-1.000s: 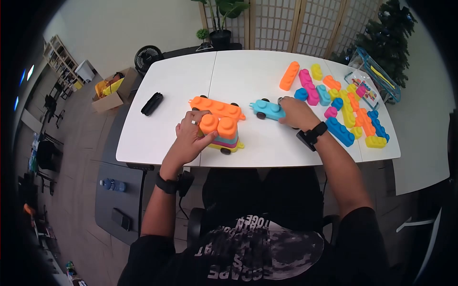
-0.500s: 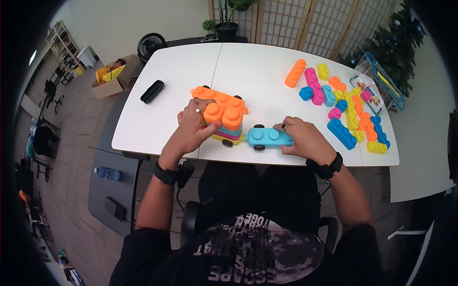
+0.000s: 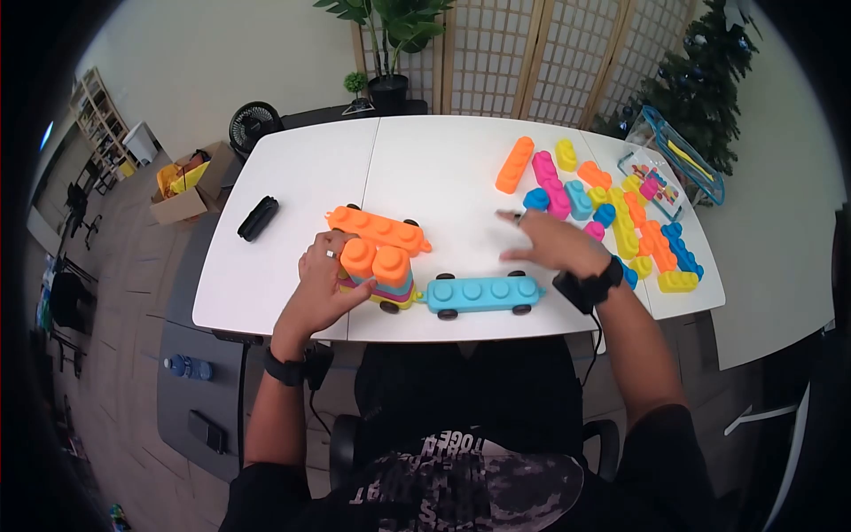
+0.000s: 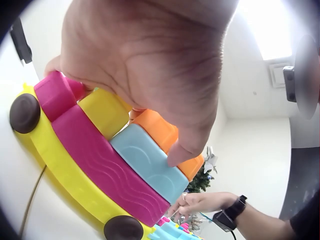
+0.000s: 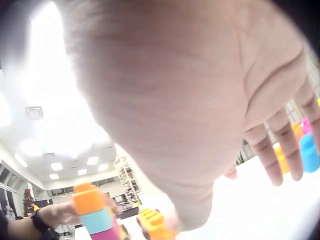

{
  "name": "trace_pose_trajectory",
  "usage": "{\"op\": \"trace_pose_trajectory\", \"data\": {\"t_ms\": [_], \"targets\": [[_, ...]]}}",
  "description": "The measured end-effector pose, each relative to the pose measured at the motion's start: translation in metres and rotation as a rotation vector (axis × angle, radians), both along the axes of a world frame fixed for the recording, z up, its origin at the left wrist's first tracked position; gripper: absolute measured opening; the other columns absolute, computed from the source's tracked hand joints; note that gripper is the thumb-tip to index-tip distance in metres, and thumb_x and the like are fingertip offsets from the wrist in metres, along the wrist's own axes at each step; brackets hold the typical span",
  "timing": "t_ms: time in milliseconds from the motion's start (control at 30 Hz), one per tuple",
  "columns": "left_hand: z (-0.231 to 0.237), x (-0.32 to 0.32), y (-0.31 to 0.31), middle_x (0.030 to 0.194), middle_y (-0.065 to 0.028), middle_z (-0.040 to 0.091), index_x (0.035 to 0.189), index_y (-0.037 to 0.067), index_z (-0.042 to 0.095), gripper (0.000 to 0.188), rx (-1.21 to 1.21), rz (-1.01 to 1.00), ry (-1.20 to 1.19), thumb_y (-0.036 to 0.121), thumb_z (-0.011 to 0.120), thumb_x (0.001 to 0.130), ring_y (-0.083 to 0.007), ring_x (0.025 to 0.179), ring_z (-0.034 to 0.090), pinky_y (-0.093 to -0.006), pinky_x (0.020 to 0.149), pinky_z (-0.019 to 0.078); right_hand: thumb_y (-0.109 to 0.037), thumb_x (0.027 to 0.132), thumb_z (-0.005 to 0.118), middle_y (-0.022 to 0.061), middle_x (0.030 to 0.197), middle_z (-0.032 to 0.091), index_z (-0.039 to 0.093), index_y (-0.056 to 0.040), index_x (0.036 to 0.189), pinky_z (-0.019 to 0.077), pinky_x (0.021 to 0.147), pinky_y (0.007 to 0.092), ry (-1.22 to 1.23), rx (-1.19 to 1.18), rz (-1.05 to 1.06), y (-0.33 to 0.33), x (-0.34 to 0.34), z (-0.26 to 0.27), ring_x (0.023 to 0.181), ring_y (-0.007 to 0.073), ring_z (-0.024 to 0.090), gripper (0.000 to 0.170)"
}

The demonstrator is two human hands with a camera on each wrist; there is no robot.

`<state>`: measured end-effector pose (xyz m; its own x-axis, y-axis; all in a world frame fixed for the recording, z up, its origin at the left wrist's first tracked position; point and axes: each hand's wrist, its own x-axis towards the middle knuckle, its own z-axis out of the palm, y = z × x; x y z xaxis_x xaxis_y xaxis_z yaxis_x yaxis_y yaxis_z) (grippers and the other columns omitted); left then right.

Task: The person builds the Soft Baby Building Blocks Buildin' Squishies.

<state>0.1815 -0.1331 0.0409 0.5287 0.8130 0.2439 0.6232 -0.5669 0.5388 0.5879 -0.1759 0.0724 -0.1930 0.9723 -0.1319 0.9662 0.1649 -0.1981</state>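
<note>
My left hand [image 3: 315,282] grips a toy block train car from its left side. In the left wrist view the car's yellow wheeled base [image 4: 65,167] carries a magenta block [image 4: 107,162], with light blue [image 4: 150,162], orange and yellow blocks above. My thumb presses near the light blue and orange blocks; the other fingertips are mostly hidden. A light blue wheeled base [image 3: 479,294] lies end to end with the yellow one, its left end at the yellow hook. My right hand [image 3: 560,244] hovers above its right end, fingers spread, holding nothing. Behind the car stands an orange wheeled base [image 3: 379,229].
Loose blocks in several colours spread over the right of the white table [image 3: 425,177], among them a long orange block [image 3: 515,165]. A picture card [image 3: 651,177] and a clear blue-edged bag [image 3: 683,155] lie beyond. A black case [image 3: 258,218] sits at the left.
My right hand brought the light blue wheeled base down and left to the yellow car's end, then let go and lifted away. My left hand stays on the car.
</note>
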Motion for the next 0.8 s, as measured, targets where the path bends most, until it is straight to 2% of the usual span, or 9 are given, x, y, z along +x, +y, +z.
{"op": "trace_pose_trajectory", "data": {"t_ms": [67, 267, 333, 433, 467, 533, 600, 667, 800], "targets": [[-0.005, -0.003, 0.003, 0.137, -0.0183, 0.05, 0.141, 0.006, 0.057, 0.078, 0.014, 0.023, 0.006, 0.046, 0.083, 0.079, -0.0374, 0.131, 0.048, -0.0511, 0.115, 0.0329, -0.057, 0.098, 0.07, 0.025, 0.129, 0.069, 0.049, -0.0062, 0.158, 0.0558, 0.098, 0.0492, -0.013, 0.023, -0.223, 0.047, 0.019, 0.0, 0.117, 0.0405, 0.069, 0.082], [-0.001, -0.004, 0.005, 0.138, -0.0155, 0.048, 0.137, 0.01, 0.057, 0.087, 0.061, 0.046, -0.013, 0.039, 0.1, 0.068, -0.0377, 0.134, 0.045, -0.0476, 0.115, 0.043, -0.054, 0.097, 0.072, 0.023, 0.13, 0.071, 0.054, -0.0043, 0.153, 0.0572, 0.099, 0.0491, -0.048, 0.138, -0.449, 0.178, 0.038, -0.039, 0.12, 0.038, 0.07, 0.077], [0.0, -0.005, 0.008, 0.14, -0.0148, 0.045, 0.14, 0.013, 0.054, 0.094, 0.03, 0.037, 0.022, 0.04, 0.104, 0.065, -0.0369, 0.135, 0.045, -0.0485, 0.114, 0.0441, -0.032, 0.099, 0.066, 0.0236, 0.136, 0.069, 0.046, -0.0053, 0.158, 0.0571, 0.103, 0.0476, -0.069, 0.097, -0.529, 0.196, 0.036, -0.049, 0.125, 0.0369, 0.069, 0.068], [-0.007, -0.011, 0.015, 0.141, -0.0143, 0.045, 0.14, 0.013, 0.054, 0.091, 0.039, 0.045, -0.013, 0.034, 0.103, 0.066, -0.0373, 0.135, 0.045, -0.0493, 0.113, 0.045, -0.01, 0.095, 0.052, 0.026, 0.144, 0.065, 0.029, -0.0068, 0.166, 0.0544, 0.109, 0.0462, -0.021, -0.004, -0.601, 0.207, 0.025, -0.039, 0.129, 0.0372, 0.067, 0.074], [-0.007, -0.011, 0.016, 0.141, -0.0144, 0.045, 0.139, 0.012, 0.055, 0.091, 0.061, 0.041, -0.004, 0.034, 0.103, 0.066, -0.0374, 0.135, 0.045, -0.0489, 0.113, 0.0451, -0.019, 0.09, 0.066, 0.0312, 0.142, 0.063, 0.019, -0.0034, 0.169, 0.0558, 0.106, 0.0475, 0.019, 0.104, -0.581, 0.22, 0.038, -0.056, 0.127, 0.0413, 0.068, 0.093], [-0.008, -0.01, 0.019, 0.142, -0.0145, 0.045, 0.138, 0.012, 0.057, 0.09, 0.101, 0.029, 0.016, 0.035, 0.104, 0.065, -0.0377, 0.135, 0.046, -0.0482, 0.113, 0.0453, -0.019, 0.096, 0.056, 0.036, 0.147, 0.056, 0.013, -0.0057, 0.171, 0.0524, 0.11, 0.0485, -0.016, 0.113, -0.491, 0.196, 0.025, -0.025, 0.13, 0.0462, 0.063, 0.087], [-0.006, -0.011, 0.016, 0.141, -0.014, 0.048, 0.137, 0.012, 0.059, 0.087, 0.056, 0.023, 0.026, 0.034, 0.102, 0.066, -0.0381, 0.136, 0.044, -0.0479, 0.114, 0.0451, -0.009, 0.095, 0.053, 0.036, 0.148, 0.051, 0.022, -0.0086, 0.17, 0.0509, 0.11, 0.048, 0.044, 0.076, -0.29, 0.146, 0.012, 0.013, 0.129, 0.049, 0.061, 0.082], [0.003, -0.006, 0.016, 0.142, -0.0135, 0.049, 0.138, 0.012, 0.06, 0.085, 0.005, 0.053, 0.021, 0.034, 0.102, 0.067, -0.0384, 0.137, 0.044, -0.0484, 0.115, 0.0451, 0.0, 0.1, 0.055, 0.0277, 0.136, 0.054, 0.031, -0.0198, 0.168, 0.0473, 0.112, 0.0467, 0.098, 0.054, 0.04, 0.083, 0.005, 0.041, 0.128, 0.0433, 0.059, 0.075], [-0.003, -0.006, 0.02, 0.146, -0.0112, 0.047, 0.137, 0.013, 0.063, 0.08, -0.036, 0.067, 0.018, 0.033, 0.1, 0.069, -0.0385, 0.139, 0.04, -0.0501, 0.115, 0.0455, -0.002, 0.103, 0.059, 0.0179, 0.126, 0.055, 0.046, -0.0189, 0.164, 0.0465, 0.11, 0.045, 0.108, 0.018, 0.253, -0.024, -0.014, 0.045, 0.122, 0.0353, 0.056, 0.064]]}}
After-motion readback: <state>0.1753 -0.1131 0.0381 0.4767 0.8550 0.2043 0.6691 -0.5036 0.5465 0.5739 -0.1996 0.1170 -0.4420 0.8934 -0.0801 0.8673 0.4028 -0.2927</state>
